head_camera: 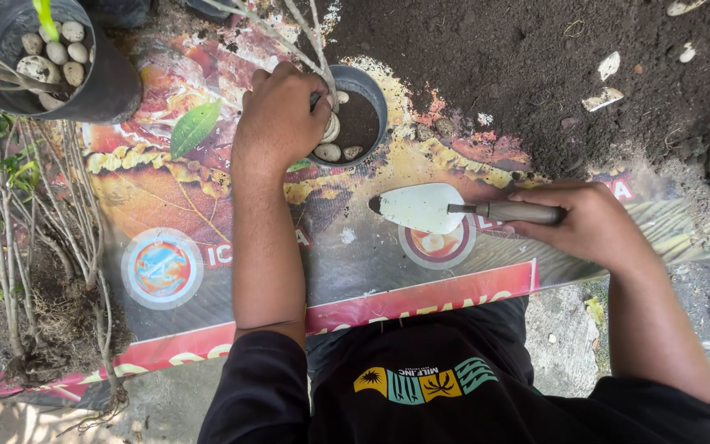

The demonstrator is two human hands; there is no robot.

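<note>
Presently: left hand clenched on bare stem, steadying it upright in small pot among pebbles. Right hand grasping trowel handle, blade level beside soil heap.

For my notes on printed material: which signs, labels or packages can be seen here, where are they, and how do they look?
Printed banner: flat on the ground under the pots as a work mat; orange, yellow and grey, red strip at near edge.
Round emblem: on banner's left; blue and orange circle.
Second round emblem: under the trowel; red and yellow.
</note>
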